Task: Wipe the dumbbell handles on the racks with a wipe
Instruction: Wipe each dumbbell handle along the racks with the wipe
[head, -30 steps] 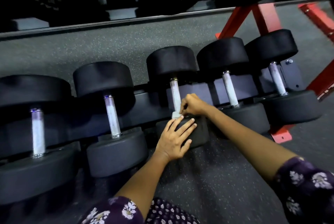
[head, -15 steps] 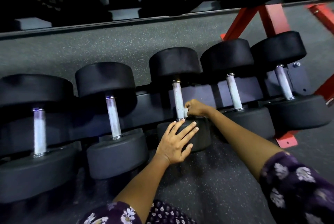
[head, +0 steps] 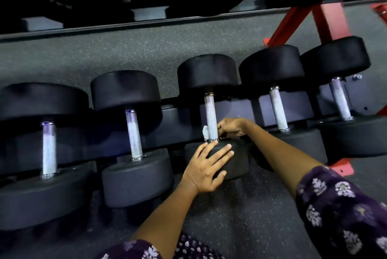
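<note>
Several black dumbbells lie in a row on the low rack (head: 230, 110), each with a pale metal handle. My right hand (head: 231, 127) reaches behind the lower end of the middle handle (head: 210, 116) and holds a small white wipe (head: 205, 132) that peeks out on the handle's left side. My left hand (head: 207, 166) rests flat, fingers spread, on the near black head (head: 236, 160) of that same dumbbell. The neighbouring handles, one to the left (head: 134, 135) and one to the right (head: 278, 111), stand untouched.
An upper shelf (head: 146, 26) carries bigger black dumbbells with printed lettering. Red rack legs (head: 293, 22) rise at the upper right, with a red foot (head: 341, 167) on the speckled rubber floor (head: 251, 217) near my right sleeve.
My right hand has slipped from the front of the middle handle round to its back, and the wipe now shows on the handle's left side. My left hand stays on the dumbbell head.
</note>
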